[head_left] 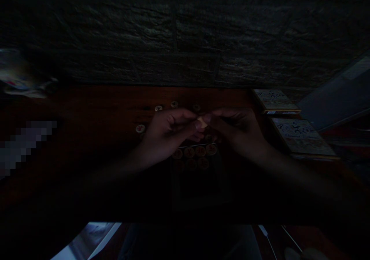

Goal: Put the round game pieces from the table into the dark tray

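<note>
Between my two hands, a small pale round piece (203,122) is pinched by the fingertips. My left hand (169,131) has thumb and forefinger closed on its left side, and my right hand (237,127) closes on it from the right. Just below the hands lies a dark open box (225,183) with rows of round pieces bearing red characters, one of them a piece (200,151) in the upper row. Beyond the hands and to the left, loose round pieces lie on the wooden table (112,106), including a red-marked one (140,128).
Two flat printed boxes, a farther one (274,100) and a nearer one (302,136), lie at the right. A stone-like wall (173,32) rises behind the table. A blurred pale object (23,73) stands at far left. The scene is very dark.
</note>
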`<state>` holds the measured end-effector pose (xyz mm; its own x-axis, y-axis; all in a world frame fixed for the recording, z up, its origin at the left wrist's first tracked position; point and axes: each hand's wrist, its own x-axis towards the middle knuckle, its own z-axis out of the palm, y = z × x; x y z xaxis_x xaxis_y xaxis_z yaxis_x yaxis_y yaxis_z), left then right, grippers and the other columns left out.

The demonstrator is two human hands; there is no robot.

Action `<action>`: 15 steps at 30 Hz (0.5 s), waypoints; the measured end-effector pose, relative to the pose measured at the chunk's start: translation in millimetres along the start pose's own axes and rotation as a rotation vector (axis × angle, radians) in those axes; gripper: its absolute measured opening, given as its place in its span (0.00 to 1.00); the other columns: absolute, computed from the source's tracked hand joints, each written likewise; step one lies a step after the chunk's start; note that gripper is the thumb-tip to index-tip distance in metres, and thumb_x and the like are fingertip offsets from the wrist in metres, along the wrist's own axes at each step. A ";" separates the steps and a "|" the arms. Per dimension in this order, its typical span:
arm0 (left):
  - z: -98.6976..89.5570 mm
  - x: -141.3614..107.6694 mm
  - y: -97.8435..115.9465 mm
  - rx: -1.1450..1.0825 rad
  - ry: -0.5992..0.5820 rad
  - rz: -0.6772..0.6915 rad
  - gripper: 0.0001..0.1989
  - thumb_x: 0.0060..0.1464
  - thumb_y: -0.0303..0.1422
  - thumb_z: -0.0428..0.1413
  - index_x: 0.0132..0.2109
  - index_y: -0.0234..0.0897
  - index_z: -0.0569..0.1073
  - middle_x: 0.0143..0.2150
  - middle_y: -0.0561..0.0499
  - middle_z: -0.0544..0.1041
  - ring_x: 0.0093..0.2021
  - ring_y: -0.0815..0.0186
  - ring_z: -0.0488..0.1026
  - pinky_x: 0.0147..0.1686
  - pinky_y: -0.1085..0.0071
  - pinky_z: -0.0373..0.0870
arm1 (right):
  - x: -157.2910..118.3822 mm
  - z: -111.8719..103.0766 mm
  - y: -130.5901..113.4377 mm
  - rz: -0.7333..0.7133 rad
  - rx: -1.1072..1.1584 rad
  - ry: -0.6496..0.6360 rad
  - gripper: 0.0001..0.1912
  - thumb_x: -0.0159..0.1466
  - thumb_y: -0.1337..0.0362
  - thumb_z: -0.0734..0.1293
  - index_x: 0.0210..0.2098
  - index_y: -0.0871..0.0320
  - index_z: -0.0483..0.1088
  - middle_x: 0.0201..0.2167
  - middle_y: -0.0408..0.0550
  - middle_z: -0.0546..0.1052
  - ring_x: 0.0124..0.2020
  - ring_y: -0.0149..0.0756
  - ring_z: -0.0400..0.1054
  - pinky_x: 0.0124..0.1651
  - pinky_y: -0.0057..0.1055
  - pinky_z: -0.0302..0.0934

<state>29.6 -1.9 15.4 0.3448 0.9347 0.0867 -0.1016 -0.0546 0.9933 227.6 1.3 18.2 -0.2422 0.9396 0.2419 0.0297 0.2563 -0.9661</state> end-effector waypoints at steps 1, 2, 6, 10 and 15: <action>-0.2 0.5 0.4 -0.018 0.009 -0.015 0.13 0.58 0.39 0.71 0.42 0.34 0.82 0.39 0.46 0.87 0.37 0.61 0.86 0.40 0.68 0.85 | 0.0 -0.3 0.3 0.003 0.007 -0.007 0.11 0.64 0.53 0.79 0.35 0.54 0.85 0.26 0.42 0.82 0.22 0.27 0.70 0.24 0.23 0.64; -0.6 1.1 0.7 -0.039 0.017 -0.029 0.13 0.57 0.39 0.71 0.42 0.34 0.82 0.38 0.46 0.87 0.37 0.61 0.86 0.40 0.67 0.85 | -0.1 -0.6 1.0 0.001 0.010 -0.013 0.10 0.64 0.54 0.78 0.37 0.54 0.86 0.28 0.42 0.83 0.22 0.27 0.71 0.25 0.23 0.65; -2.8 3.4 0.4 -0.141 0.009 -0.057 0.12 0.59 0.38 0.70 0.44 0.34 0.84 0.38 0.46 0.86 0.38 0.61 0.86 0.40 0.68 0.84 | -0.9 -0.8 7.2 -0.104 -0.014 -0.048 0.14 0.64 0.64 0.79 0.50 0.51 0.84 0.40 0.44 0.87 0.34 0.32 0.79 0.36 0.27 0.74; -4.8 4.8 -2.7 -0.240 -0.049 -0.074 0.10 0.60 0.36 0.68 0.45 0.34 0.85 0.42 0.45 0.86 0.40 0.62 0.85 0.41 0.69 0.84 | -2.1 -0.4 13.5 -0.228 -0.055 -0.066 0.20 0.63 0.68 0.79 0.54 0.50 0.83 0.38 0.41 0.85 0.37 0.31 0.78 0.42 0.29 0.74; -6.2 3.9 -6.7 -0.257 -0.108 -0.060 0.09 0.63 0.34 0.66 0.45 0.34 0.86 0.45 0.43 0.86 0.41 0.61 0.85 0.43 0.67 0.83 | -3.4 -1.8 14.0 -0.329 -0.203 -0.056 0.19 0.62 0.66 0.80 0.52 0.51 0.83 0.31 0.40 0.78 0.33 0.31 0.72 0.37 0.29 0.70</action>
<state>25.9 4.3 8.6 0.4532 0.8900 0.0500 -0.3071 0.1033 0.9461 230.5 2.1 4.0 -0.3232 0.7873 0.5251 0.1312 0.5867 -0.7991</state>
